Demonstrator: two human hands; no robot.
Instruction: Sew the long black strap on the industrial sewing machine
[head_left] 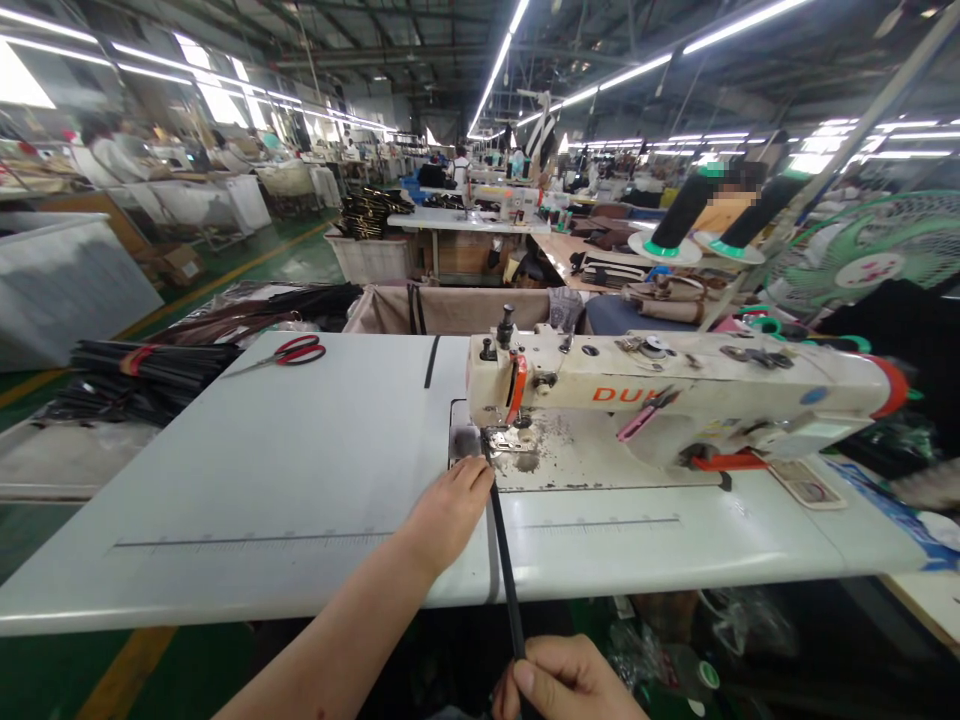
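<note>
A long narrow black strap [506,550] runs from under the presser foot of a white sewing machine [577,380] toward me and over the table's front edge. My left hand [454,505] is closed at the strap's far end, just in front of the needle area, fingers pressed together on it; the fingertips are partly hidden. Below the table edge, my right hand [570,680] pinches the same strap between thumb and fingers and holds it taut. Under the needle, the strap's end is too small to make out.
Red-handled scissors [289,355] and a short black strip [432,362] lie on the white table [300,460], which has a printed ruler line. Bundled black straps [142,370] are stacked at left. Black thread cones [682,215] and a green fan [870,260] stand at right.
</note>
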